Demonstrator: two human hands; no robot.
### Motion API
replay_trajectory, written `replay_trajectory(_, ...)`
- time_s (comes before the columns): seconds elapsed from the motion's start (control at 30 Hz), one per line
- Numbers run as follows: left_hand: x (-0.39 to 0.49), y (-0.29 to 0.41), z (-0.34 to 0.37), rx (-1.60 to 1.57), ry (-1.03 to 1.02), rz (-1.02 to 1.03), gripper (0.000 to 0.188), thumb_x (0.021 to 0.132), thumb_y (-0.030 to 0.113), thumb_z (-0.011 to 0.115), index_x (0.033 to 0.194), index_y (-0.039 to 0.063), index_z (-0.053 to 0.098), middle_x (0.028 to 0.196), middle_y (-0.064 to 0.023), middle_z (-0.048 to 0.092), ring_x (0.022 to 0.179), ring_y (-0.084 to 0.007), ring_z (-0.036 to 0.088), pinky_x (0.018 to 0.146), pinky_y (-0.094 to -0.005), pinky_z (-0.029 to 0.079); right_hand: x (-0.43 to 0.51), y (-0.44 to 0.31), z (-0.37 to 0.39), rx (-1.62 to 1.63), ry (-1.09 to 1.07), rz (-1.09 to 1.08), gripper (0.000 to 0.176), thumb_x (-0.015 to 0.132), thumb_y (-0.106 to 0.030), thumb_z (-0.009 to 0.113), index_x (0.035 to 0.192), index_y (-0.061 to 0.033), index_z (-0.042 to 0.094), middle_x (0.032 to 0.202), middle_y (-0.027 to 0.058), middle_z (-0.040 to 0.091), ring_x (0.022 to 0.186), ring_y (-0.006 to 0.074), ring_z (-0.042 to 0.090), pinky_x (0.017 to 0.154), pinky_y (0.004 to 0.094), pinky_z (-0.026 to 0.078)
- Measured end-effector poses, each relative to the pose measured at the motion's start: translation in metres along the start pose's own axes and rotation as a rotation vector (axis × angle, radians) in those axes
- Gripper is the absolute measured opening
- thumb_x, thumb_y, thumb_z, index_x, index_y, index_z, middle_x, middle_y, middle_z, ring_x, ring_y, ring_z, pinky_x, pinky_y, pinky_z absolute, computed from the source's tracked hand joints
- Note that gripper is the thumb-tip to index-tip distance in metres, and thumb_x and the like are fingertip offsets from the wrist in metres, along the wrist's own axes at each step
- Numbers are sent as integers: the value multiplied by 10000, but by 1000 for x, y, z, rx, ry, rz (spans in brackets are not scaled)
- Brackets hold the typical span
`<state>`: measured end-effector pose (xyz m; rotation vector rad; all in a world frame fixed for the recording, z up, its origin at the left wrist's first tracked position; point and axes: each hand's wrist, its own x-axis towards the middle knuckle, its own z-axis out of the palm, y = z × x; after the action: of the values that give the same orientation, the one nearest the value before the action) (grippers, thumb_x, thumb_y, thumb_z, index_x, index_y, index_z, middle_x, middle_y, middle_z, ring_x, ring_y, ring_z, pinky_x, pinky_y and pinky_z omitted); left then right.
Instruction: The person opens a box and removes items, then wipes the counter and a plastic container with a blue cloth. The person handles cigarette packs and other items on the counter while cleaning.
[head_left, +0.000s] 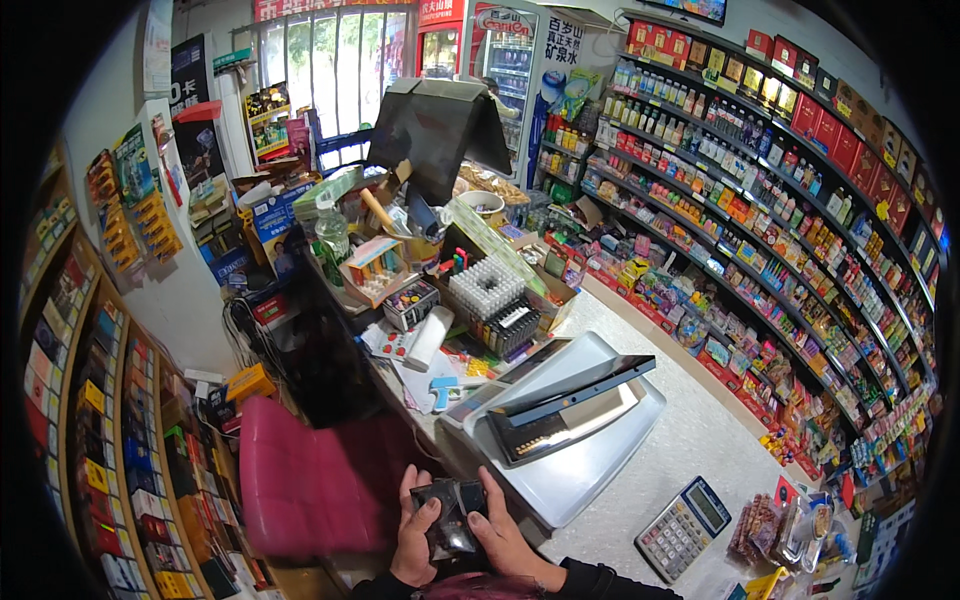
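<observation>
Both hands are low in the picture, holding a dark, glossy, flat object between them; whether it is a phone or a small wallet, I cannot tell. My left hand grips its left side, thumb across the front. On the opposite side, my right hand holds it with the thumb also on its face. Just beyond the hands lies a pale shallow tray on the speckled counter. A black device with a tilted panel stands in the tray.
A calculator lies right on the counter, near packaged snacks. Lighter racks, a blue toy-like item and a monitor crowd the far end. A magenta chair stands left. Stocked shelves line the right wall.
</observation>
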<state>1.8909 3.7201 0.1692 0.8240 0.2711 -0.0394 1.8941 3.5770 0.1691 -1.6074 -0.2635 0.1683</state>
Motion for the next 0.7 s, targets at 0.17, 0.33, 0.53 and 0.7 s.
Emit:
replay_trajectory(0.17, -12, 53, -86, -145, -230, -287, 993, 846, 357, 760, 1582, 183, 117, 1412, -139, 471, 1252, -297, 522, 1051, -465, 447, 7, -2, 55, -228, -199, -95, 781, 979, -363, 540, 1538, 14, 146, 1362, 287, 398, 1280, 398, 430, 1091, 399, 329)
replay_trajectory(0.33, -18, 97, -150, -384, -453, -346, 1023, 842, 366, 757, 1586, 163, 86, 1359, -120, 526, 1171, -253, 584, 999, -406, 494, 43, -16, 76, -274, -384, -142, 630, 963, -498, 508, 1372, -18, 527, 1294, 224, 537, 1194, 290, 535, 994, 385, 424)
replay_trajectory(0.53, -41, 109, -224, -448, -317, -506, 873, 774, 338, 811, 1471, 64, 361, 1251, -97, 589, 1119, -237, 611, 981, -403, 501, 98, -41, 158, 23, -665, -287, 656, 968, -518, 483, 1412, -34, 492, 1428, 194, 488, 1285, 323, 497, 1052, 414, 389)
replay_trajectory(0.7, -67, 105, -269, -582, -279, -518, 720, 822, 412, 773, 1351, 17, 486, 1217, -137, 639, 1090, -254, 639, 952, -418, 525, 105, -28, 225, -28, -982, -278, 635, 819, -304, 774, 1346, -57, 520, 1349, 165, 535, 1256, 319, 517, 1036, 405, 408)
